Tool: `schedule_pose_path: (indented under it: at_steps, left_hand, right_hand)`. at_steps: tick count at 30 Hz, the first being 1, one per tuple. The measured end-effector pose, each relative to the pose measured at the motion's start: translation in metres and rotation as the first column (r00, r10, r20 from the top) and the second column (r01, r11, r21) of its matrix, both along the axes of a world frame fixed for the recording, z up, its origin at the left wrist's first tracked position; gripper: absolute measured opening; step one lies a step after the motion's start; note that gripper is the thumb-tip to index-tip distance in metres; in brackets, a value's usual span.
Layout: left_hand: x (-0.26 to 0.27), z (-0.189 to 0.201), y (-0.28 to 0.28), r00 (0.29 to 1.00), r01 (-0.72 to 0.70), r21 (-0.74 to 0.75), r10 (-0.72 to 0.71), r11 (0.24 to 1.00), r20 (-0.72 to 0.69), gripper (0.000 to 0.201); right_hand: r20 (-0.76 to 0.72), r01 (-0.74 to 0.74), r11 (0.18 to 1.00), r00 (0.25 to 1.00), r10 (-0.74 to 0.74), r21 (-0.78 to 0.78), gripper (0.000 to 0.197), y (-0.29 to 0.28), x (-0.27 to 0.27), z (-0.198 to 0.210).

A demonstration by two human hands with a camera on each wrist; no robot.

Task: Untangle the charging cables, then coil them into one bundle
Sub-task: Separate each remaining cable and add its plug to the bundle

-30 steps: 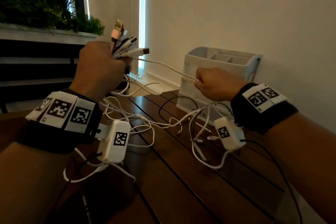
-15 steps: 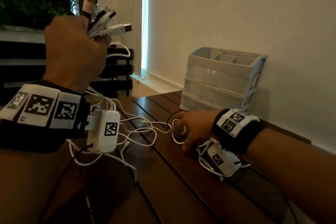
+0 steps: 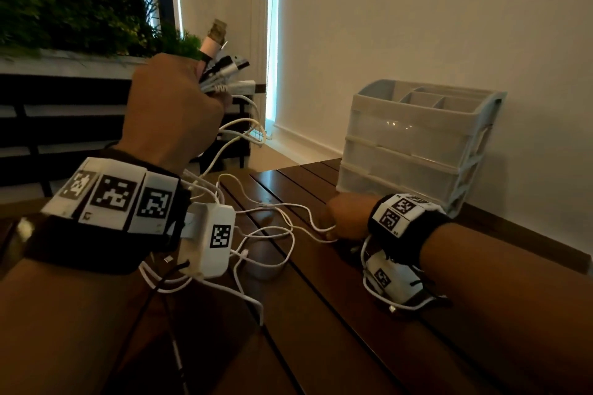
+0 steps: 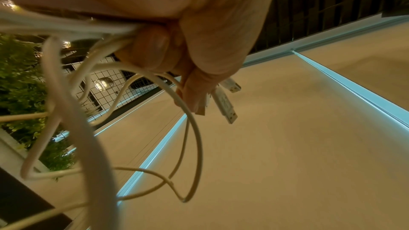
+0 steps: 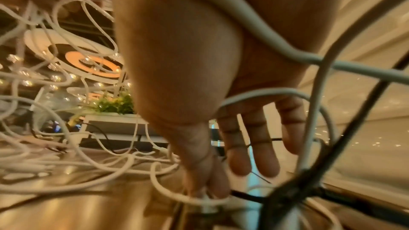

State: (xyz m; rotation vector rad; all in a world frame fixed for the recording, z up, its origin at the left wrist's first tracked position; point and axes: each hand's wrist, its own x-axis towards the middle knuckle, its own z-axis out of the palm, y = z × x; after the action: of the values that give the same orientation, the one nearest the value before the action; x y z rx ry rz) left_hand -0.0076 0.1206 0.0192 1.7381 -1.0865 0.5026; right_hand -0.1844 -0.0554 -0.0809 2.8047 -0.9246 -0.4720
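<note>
My left hand (image 3: 173,112) is raised over the table's left end and grips a bunch of cable plug ends (image 3: 224,70); white and black USB plugs (image 4: 225,104) stick out past the fingers (image 4: 150,53). From that fist white cables (image 3: 244,135) hang down to loose loops (image 3: 272,234) on the dark wooden table (image 3: 321,314). My right hand (image 3: 346,218) is low on the table. Its thumb and forefinger (image 5: 205,181) pinch a white cable (image 5: 194,198) at the tabletop, and the other fingers (image 5: 254,146) are spread.
A pale plastic drawer organiser (image 3: 414,144) stands on the table against the wall, just behind my right hand. A planter with greenery (image 3: 80,19) and a dark shelf (image 3: 64,112) lie beyond the table's left side. A thin black wire (image 3: 160,298) runs under my left forearm.
My right hand has dropped from chest height to the tabletop and now pinches a white cable there. My left hand rose with the plug bunch, then came down a little.
</note>
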Motion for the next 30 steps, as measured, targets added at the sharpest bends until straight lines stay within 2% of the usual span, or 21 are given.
schedule_pose_path:
  at_steps: [2, 4, 7, 8, 10, 12, 13, 14, 15, 17, 19, 20, 21, 23, 24, 25, 26, 27, 28, 29, 30]
  left_hand:
    - [0.001, 0.002, 0.001, 1.0, -0.012, 0.003, 0.012, 1.0, -0.012, 0.04]
    - [0.003, 0.003, 0.003, 0.999, -0.023, 0.002, 0.023, 1.0, -0.025, 0.044]
    - [0.004, 0.004, 0.003, 1.0, -0.024, -0.001, 0.024, 1.0, -0.013, 0.046]
    - [0.004, 0.004, 0.003, 1.0, -0.029, -0.002, 0.029, 1.0, 0.002, 0.045]
    - [0.003, 0.005, 0.003, 0.999, -0.04, 0.003, 0.04, 0.999, 0.013, 0.045]
    - [0.003, 0.005, 0.003, 0.999, -0.039, 0.006, 0.039, 0.999, 0.001, 0.045]
    - [0.002, 0.005, 0.002, 0.999, -0.033, 0.01, 0.033, 0.999, -0.006, 0.045]
    - [0.001, 0.004, 0.002, 1.0, -0.022, 0.022, 0.022, 1.0, -0.006, 0.045]
    - [-0.001, 0.003, 0.002, 1.0, -0.004, 0.041, 0.004, 0.999, 0.0, 0.043]
    - [-0.006, 0.0, 0.001, 0.999, 0.039, 0.086, -0.04, 0.996, 0.009, 0.031]
    - [-0.011, -0.003, 0.001, 0.997, 0.083, 0.115, -0.081, 0.99, -0.017, 0.027]
    - [-0.012, -0.005, 0.0, 0.995, 0.099, 0.114, -0.096, 0.989, -0.031, 0.03]
    - [-0.012, -0.005, 0.0, 0.994, 0.105, 0.107, -0.101, 0.989, -0.04, 0.037]
    - [-0.011, -0.003, 0.001, 0.994, 0.099, 0.087, -0.095, 0.991, -0.053, 0.044]
    - [-0.01, -0.002, 0.003, 0.994, 0.093, 0.078, -0.089, 0.993, -0.056, 0.045]
    - [-0.01, 0.0, 0.005, 0.994, 0.093, 0.068, -0.089, 0.993, -0.055, 0.046]
    - [-0.009, 0.002, 0.007, 0.994, 0.1, 0.05, -0.098, 0.994, -0.051, 0.047]
    - [-0.009, 0.004, 0.009, 0.993, 0.11, 0.029, -0.109, 0.994, -0.045, 0.047]
    - [-0.009, 0.005, 0.01, 0.993, 0.116, 0.011, -0.115, 0.993, -0.039, 0.046]
    - [-0.009, 0.006, 0.011, 0.993, 0.115, 0.001, -0.115, 0.993, -0.031, 0.044]
    - [-0.01, 0.007, 0.012, 0.994, 0.11, -0.005, -0.11, 0.994, -0.025, 0.044]
  right_hand:
    - [0.032, 0.107, 0.988, 0.994, -0.104, -0.115, 0.023, -0.011, -0.012, 0.003]
    - [0.125, 0.247, 0.957, 0.965, -0.229, -0.153, 0.018, -0.022, -0.025, 0.01]
    - [0.335, 0.434, 0.901, 0.849, -0.409, 0.001, 0.017, -0.033, -0.04, 0.026]
    - [0.416, 0.461, 0.88, 0.783, -0.462, 0.11, 0.015, -0.038, -0.044, 0.034]
    - [0.587, 0.455, 0.827, 0.588, -0.557, 0.329, 0.019, -0.043, -0.05, 0.051]
    - [0.717, 0.398, 0.769, 0.307, -0.625, 0.5, 0.027, -0.042, -0.054, 0.067]
    - [0.736, 0.322, 0.732, 0.135, -0.663, 0.6, 0.029, -0.038, -0.056, 0.075]
    - [0.726, 0.237, 0.707, 0.011, -0.688, 0.667, 0.031, -0.036, -0.06, 0.083]
    - [0.712, 0.175, 0.695, -0.055, -0.7, 0.698, 0.033, -0.033, -0.065, 0.09]
    - [0.735, 0.17, 0.715, -0.114, -0.669, 0.678, 0.031, -0.035, -0.079, 0.099]
    - [0.812, 0.304, 0.754, -0.164, -0.561, 0.582, 0.016, -0.041, -0.089, 0.101]
    - [0.856, 0.403, 0.764, -0.118, -0.503, 0.504, 0.007, -0.041, -0.092, 0.099]
    - [0.886, 0.513, 0.761, 0.003, -0.463, 0.396, 0.009, -0.043, -0.094, 0.095]
    - [0.826, 0.687, 0.723, 0.362, -0.431, 0.076, 0.022, -0.038, -0.091, 0.084]
    - [0.781, 0.704, 0.702, 0.496, -0.38, -0.106, 0.025, -0.029, -0.087, 0.079]
    - [0.752, 0.655, 0.71, 0.598, -0.277, -0.259, 0.025, -0.02, -0.081, 0.075]
    - [0.729, 0.534, 0.758, 0.675, -0.117, -0.373, 0.024, -0.008, -0.075, 0.073]
    - [0.689, 0.368, 0.831, 0.724, 0.025, -0.417, 0.022, 0.004, -0.065, 0.07]
    - [0.641, 0.186, 0.911, 0.76, 0.104, -0.368, 0.021, 0.017, -0.053, 0.066]
    - [0.571, 0.034, 0.969, 0.813, 0.116, -0.245, 0.023, 0.03, -0.04, 0.059]
    - [0.455, -0.044, 0.994, 0.887, 0.083, -0.096, 0.028, 0.04, -0.027, 0.05]
